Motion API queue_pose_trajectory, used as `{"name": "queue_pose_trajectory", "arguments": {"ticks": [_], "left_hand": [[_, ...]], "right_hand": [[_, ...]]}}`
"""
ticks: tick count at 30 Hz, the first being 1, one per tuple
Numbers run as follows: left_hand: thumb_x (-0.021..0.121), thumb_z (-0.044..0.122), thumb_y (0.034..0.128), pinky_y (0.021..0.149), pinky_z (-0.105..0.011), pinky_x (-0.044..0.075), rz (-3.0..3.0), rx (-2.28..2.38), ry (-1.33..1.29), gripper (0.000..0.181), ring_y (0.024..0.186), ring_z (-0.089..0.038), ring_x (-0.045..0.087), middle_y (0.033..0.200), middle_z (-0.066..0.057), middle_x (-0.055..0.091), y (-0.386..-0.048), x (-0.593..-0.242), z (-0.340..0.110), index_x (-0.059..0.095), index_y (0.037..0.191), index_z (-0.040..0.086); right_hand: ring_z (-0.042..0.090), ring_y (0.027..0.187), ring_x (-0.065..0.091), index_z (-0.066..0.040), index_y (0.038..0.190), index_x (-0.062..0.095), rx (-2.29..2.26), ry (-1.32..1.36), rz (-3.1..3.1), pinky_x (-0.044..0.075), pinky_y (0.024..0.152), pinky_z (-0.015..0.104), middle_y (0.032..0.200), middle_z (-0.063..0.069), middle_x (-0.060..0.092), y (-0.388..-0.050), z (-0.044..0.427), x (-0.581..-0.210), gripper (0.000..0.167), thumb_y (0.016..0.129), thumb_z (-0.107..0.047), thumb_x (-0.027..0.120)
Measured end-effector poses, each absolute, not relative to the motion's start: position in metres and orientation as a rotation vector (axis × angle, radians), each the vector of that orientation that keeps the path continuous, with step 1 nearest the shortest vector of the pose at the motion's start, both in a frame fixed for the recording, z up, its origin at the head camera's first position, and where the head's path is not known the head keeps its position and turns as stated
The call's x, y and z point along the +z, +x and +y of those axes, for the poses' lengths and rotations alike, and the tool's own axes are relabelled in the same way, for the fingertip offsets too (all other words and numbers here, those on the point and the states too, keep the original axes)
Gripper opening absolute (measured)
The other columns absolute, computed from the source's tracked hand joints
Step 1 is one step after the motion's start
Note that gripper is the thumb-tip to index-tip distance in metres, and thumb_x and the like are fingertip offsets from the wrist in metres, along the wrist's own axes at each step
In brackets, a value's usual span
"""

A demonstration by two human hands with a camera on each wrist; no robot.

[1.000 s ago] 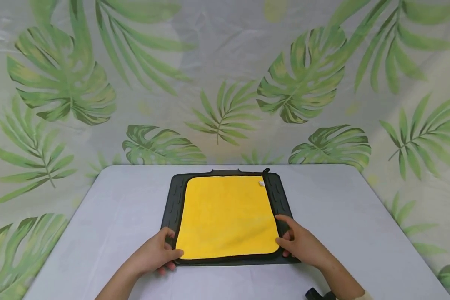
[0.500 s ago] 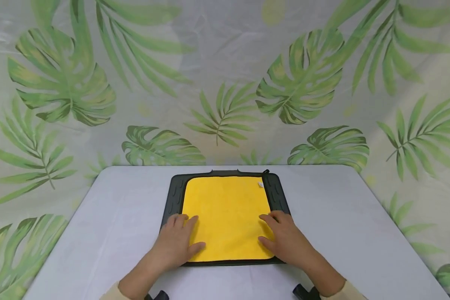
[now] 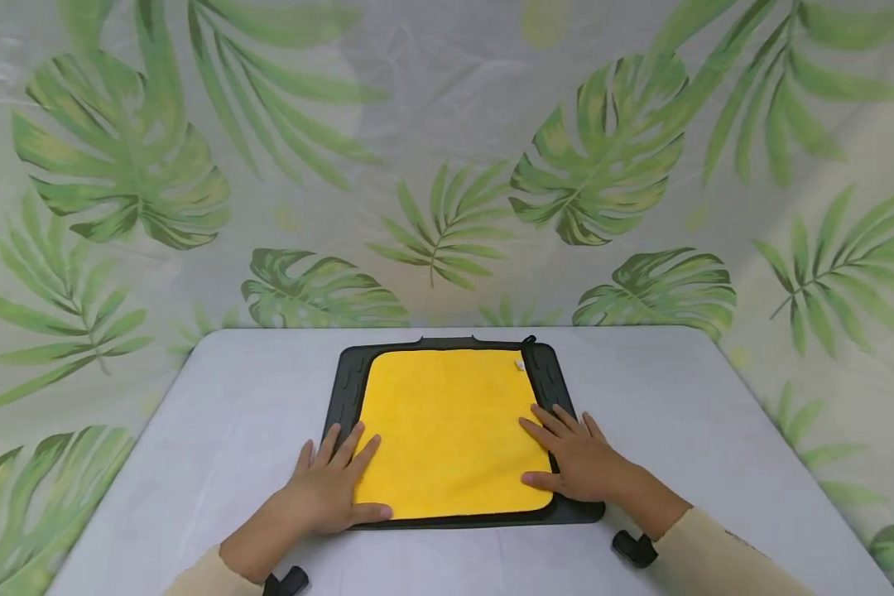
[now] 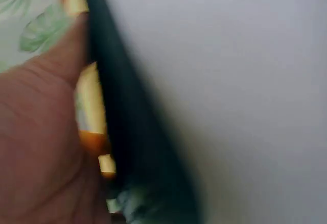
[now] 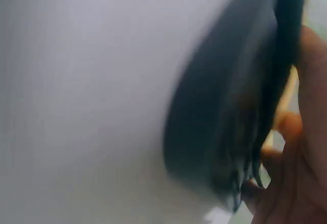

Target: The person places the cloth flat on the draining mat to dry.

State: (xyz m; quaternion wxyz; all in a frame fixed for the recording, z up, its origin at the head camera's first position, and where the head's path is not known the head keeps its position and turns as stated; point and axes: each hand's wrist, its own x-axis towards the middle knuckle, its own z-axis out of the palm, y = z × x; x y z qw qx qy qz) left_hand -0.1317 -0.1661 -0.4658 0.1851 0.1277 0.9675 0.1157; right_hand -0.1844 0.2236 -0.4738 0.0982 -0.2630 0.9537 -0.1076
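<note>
A yellow cloth [image 3: 447,430] with dark edging lies flat on a black tray-like board [image 3: 346,385]. A small white tag and a dark loop show near its far right corner. My left hand [image 3: 324,488] rests with spread fingers on the cloth's near left edge, its thumb by the near corner. On the opposite side my right hand [image 3: 577,455] lies spread across the cloth's right edge and the board's rim. In the blurred left wrist view the palm [image 4: 41,147] is beside the dark edge; the right wrist view shows the other palm [image 5: 301,173] likewise.
The board sits on a white table [image 3: 246,397], with white surface on both sides of it. Behind stands a leaf-patterned backdrop [image 3: 447,165]. A black device [image 3: 633,548] is at the right wrist, and another black device [image 3: 286,581] at the left.
Both hands have gone from pinching the cloth's near sides to lying spread on its edges. Half a second ago they were further inward over it; since then they have moved apart.
</note>
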Motion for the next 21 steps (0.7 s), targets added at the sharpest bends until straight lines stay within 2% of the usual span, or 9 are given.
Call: {"name": "queue_pose_trajectory", "arguments": {"ticks": [3,8,12,16,21], "left_hand": [[0.065,0.079,0.0785,0.119,-0.076,0.002,2.718,0.304,0.304,0.113,0.158,-0.049,0.004,0.172,-0.018,0.014,-0.133,-0.454,-0.174,0.027,0.163,0.015],[0.067,0.073,0.0829,0.12,-0.075,0.008,2.747,0.36,0.356,0.11,0.157,-0.05,0.007,0.17,-0.023,0.014,-0.152,-0.442,-0.163,0.026,0.162,0.008],[0.069,0.067,0.0864,0.123,-0.07,0.013,2.712,0.421,0.429,0.107,0.158,-0.047,0.005,0.172,-0.021,0.01,-0.176,-0.435,-0.141,0.022,0.164,0.011],[0.066,0.07,0.0868,0.125,-0.064,0.017,2.672,0.388,0.468,0.108,0.159,-0.044,0.006,0.172,-0.019,0.007,-0.208,-0.436,-0.123,0.017,0.165,0.014],[0.066,0.074,0.0841,0.128,-0.061,0.015,2.659,0.248,0.37,0.115,0.16,-0.04,0.004,0.173,-0.017,0.001,-0.239,-0.447,-0.12,0.012,0.166,0.014]], "right_hand": [[0.05,0.152,0.026,-0.015,0.159,0.036,-0.308,-0.702,2.842,0.02,0.114,0.08,0.165,0.022,0.032,-0.191,0.234,-0.469,0.087,0.092,-0.064,0.063],[0.049,0.153,0.025,-0.013,0.159,0.037,-0.294,-0.753,2.837,0.024,0.116,0.075,0.165,0.024,0.031,-0.205,0.219,-0.465,0.085,0.094,-0.061,0.063],[0.047,0.154,0.024,-0.011,0.16,0.033,-0.272,-0.877,2.769,0.026,0.12,0.067,0.167,0.023,0.026,-0.225,0.188,-0.462,0.086,0.096,-0.061,0.06],[0.044,0.157,0.019,-0.015,0.163,0.028,-0.245,-0.871,2.688,0.026,0.124,0.061,0.17,0.02,0.019,-0.247,0.164,-0.458,0.091,0.093,-0.064,0.061],[0.044,0.159,0.01,-0.018,0.164,0.025,-0.271,-0.81,2.637,0.021,0.125,0.063,0.172,0.018,0.011,-0.272,0.158,-0.459,0.096,0.091,-0.065,0.065]]}}
